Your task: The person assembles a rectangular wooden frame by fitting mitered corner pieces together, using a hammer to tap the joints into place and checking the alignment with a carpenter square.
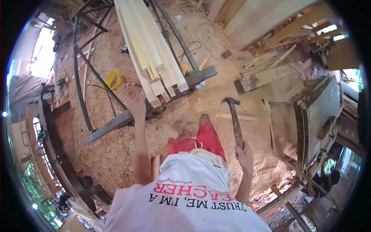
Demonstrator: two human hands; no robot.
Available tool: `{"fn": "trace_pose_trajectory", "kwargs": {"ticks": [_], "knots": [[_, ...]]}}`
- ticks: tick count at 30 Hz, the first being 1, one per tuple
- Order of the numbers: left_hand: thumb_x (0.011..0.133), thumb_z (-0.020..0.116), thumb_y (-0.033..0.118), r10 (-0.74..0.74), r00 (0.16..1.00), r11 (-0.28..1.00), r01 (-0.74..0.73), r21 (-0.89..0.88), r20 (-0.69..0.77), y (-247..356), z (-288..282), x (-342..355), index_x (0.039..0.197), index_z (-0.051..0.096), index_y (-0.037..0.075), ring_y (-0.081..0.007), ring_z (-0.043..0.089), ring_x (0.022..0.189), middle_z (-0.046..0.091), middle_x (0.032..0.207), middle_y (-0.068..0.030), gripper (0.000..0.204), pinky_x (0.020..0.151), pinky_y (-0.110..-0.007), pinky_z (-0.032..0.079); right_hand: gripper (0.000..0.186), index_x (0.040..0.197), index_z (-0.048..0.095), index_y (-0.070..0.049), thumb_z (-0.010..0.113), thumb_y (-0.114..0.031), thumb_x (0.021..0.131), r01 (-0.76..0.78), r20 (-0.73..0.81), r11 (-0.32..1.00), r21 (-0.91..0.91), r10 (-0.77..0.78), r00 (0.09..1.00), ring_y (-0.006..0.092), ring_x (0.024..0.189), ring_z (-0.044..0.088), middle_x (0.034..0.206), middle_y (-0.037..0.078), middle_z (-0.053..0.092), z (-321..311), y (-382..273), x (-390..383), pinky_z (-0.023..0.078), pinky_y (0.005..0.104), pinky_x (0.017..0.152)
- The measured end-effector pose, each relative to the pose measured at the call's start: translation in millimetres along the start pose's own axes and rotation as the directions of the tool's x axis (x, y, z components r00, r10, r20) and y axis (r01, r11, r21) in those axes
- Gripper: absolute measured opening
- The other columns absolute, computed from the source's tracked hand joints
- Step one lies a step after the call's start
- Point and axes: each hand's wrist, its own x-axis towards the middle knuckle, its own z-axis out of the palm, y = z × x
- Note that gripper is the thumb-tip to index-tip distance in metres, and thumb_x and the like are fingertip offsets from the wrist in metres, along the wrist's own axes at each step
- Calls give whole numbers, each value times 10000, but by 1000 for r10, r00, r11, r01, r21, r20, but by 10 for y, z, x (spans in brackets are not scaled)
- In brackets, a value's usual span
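My right hand [244,154] is wrapped round the lower handle of a claw hammer [236,123], whose dark metal head points away from me. My left hand [136,103] reaches forward with its fingers apart, a little blurred, and holds nothing that I can see. It is over or against the dark crossbeam [104,128] of a trestle frame; whether it touches the beam I cannot tell. Just right of that hand, several long pale planks [143,46] lie lengthwise on the frame, their near ends sticking out at uneven lengths past the beam.
A yellow basket [113,79] sits on the sawdust-covered ground [112,162] beyond the frame's left side. To the right are a thick timber [266,77], a thin wood strip [236,116] and a worn wooden cabinet-like piece [320,116]. Large boards [266,19] lean at the far right.
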Motion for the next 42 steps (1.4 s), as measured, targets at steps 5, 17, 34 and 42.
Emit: {"fn": "trace_pose_trajectory", "kwargs": {"ticks": [5, 17, 34, 42], "knots": [[749, 870, 321, 119, 991, 937, -91, 337, -62, 358, 912, 1034, 1435, 360, -124, -416, 524, 1280, 525, 1367, -305, 963, 1089, -484, 421, 197, 808, 559, -49, 637, -208, 893, -263, -30, 951, 161, 271, 962, 107, 494, 471, 642, 5, 516, 180, 991, 1565, 346, 296, 432], [727, 869, 278, -54, 996, 975, 38, 217, 71, 584, 1213, 1231, 1201, 565, -65, -403, 685, 1020, 695, 1069, -272, 660, 899, -462, 539, 467, 1274, 613, 17, 636, -297, 929, -200, -386, 934, -295, 75, 919, 365, 1117, 666, 1188, 244, 686, -47, 749, 3722, 539, 450, 916], [670, 885, 171, -123, 962, 938, 34, 344, 242, 1250, 1552, -1410, 1218, 447, -2, -356, 622, 1121, 608, 1178, -200, 722, 973, -430, 507, 576, 1204, 656, 84, 686, -423, 930, 388, 382, 920, 54, -378, 843, 311, 973, 721, 1069, 237, 733, 1576, -1056, 2694, 544, 402, 844], [839, 787, 56, -258, 554, 775, 608, -172, 792, 1107, 1939, -1631, 1370, 522, -12, -226, 623, 1165, 645, 1255, -127, 598, 990, -373, 511, 473, 1150, 671, 99, 674, -329, 948, 269, 297, 926, -265, -187, 936, 293, 972, 714, 1027, 235, 737, 511, -982, 2130, 547, 395, 838]]}}
